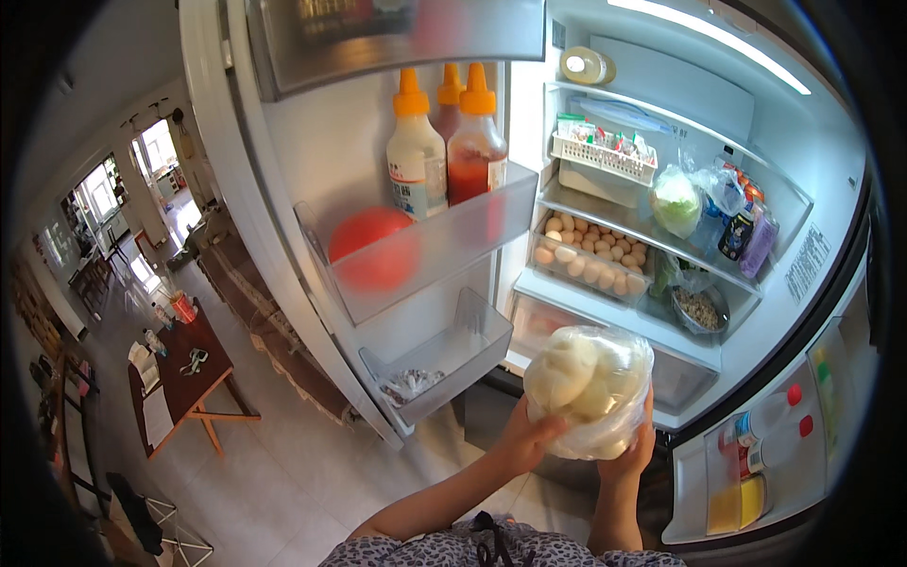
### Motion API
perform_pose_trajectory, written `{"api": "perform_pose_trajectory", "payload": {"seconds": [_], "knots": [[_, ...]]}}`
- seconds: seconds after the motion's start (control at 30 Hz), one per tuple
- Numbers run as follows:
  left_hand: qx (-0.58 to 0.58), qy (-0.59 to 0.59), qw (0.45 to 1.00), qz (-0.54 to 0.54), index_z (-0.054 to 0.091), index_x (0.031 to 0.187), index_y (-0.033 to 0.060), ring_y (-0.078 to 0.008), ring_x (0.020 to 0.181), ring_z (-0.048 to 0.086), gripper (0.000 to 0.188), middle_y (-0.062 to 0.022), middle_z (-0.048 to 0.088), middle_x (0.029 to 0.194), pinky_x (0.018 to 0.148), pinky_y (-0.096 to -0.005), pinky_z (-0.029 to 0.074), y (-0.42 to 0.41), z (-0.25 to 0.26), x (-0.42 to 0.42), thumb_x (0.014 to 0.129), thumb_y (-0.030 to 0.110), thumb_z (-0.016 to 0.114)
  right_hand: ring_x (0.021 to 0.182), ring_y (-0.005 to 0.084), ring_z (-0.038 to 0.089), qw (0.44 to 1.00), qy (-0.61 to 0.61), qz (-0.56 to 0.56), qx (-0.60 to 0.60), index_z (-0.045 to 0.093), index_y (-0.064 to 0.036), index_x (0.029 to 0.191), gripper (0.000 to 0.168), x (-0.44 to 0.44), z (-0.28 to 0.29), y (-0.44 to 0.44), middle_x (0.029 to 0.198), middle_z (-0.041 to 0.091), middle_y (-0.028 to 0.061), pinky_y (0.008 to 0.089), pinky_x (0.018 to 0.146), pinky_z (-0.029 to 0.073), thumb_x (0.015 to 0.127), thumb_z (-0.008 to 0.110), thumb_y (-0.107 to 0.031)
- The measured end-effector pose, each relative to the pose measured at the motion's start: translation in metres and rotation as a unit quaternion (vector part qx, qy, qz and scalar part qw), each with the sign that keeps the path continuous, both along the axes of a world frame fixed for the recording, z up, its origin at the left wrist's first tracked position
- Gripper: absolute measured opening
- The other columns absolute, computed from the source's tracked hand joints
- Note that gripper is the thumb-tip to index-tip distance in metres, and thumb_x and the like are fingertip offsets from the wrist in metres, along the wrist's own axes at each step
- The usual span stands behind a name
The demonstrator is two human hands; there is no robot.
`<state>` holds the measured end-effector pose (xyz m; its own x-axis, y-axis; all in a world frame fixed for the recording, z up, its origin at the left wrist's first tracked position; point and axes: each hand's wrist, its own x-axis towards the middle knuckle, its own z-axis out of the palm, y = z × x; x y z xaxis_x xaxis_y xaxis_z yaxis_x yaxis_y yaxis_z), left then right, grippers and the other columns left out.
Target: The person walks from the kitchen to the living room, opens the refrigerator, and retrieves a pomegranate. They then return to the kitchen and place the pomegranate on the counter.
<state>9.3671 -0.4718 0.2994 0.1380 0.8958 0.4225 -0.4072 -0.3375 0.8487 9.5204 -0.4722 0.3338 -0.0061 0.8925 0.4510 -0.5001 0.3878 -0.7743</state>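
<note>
Between both my hands is a clear plastic bag of pale, round buns or similar food, held in front of the open refrigerator. My left hand grips its left side, thumb over the plastic. On the other side my right hand supports the bag, its fingers partly hidden behind it. Beyond the bag, a clear bin of eggs sits on a lower shelf. A bagged leafy vegetable and a white basket of small packets stand on the shelf above.
The left refrigerator door stands open, holding squeeze bottles and a red round item. Bottles with red caps sit in the right door. A bowl of food rests beside the eggs. Leftward stands a wooden table.
</note>
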Motion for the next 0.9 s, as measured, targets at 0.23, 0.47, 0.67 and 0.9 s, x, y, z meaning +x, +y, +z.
{"api": "perform_pose_trajectory", "payload": {"seconds": [0.23, 0.47, 0.67, 0.9], "knots": [[-0.091, 0.003, 0.995, -0.048, 0.033, 0.134, 0.0025, -0.017, 0.116, 0.047, 0.076, -0.0069, 0.048, 0.125, 0.099, -0.0334, 0.038, -0.008, 0.016, -0.007, 0.071, 0.013, 0.074, 0.109, 0.0216, 0.055, 0.991, 0.047, 0.03, -0.123, 0.047, 0.001, 0.124, 0.057, 0.018, -0.035, 0.006, 0.121, 0.055, 0.0118, 0.0345, 0.094, 0.042, 0.089, 0.045, -0.044], [-0.039, 0.026, 0.998, 0.052, 0.037, 0.132, 0.0023, -0.0174, 0.115, 0.049, 0.08, -0.0081, 0.05, 0.125, 0.098, -0.0342, 0.04, -0.008, 0.021, -0.027, 0.064, 0.01, 0.079, 0.108, 0.0222, 0.055, 0.983, -0.073, 0.122, -0.115, 0.045, -0.001, 0.127, 0.052, -0.006, -0.015, 0.032, 0.122, 0.054, 0.0125, 0.036, 0.092, 0.046, 0.092, 0.047, -0.039], [-0.069, -0.085, 0.957, 0.267, 0.045, 0.123, 0.0038, -0.0188, 0.104, 0.056, 0.069, -0.0079, 0.056, 0.115, 0.088, -0.0332, 0.048, 0.004, 0.064, -0.059, 0.063, 0.006, 0.078, 0.113, 0.0147, 0.047, 0.993, -0.035, 0.082, -0.076, 0.051, -0.001, 0.12, 0.039, -0.064, 0.002, 0.076, 0.122, 0.052, 0.0074, 0.0289, 0.089, 0.042, 0.095, 0.045, -0.031], [0.071, 0.449, 0.735, 0.502, 0.049, 0.117, 0.0042, -0.0297, 0.105, 0.057, 0.06, -0.0156, 0.058, 0.114, 0.089, -0.0365, 0.046, 0.043, 0.083, -0.12, 0.065, 0.012, 0.078, 0.099, 0.0129, 0.054, 0.987, -0.04, 0.097, -0.118, 0.058, -0.002, 0.109, 0.024, -0.077, -0.025, 0.073, 0.11, 0.059, 0.0064, 0.0266, 0.081, 0.045, 0.091, 0.05, -0.016]]}}
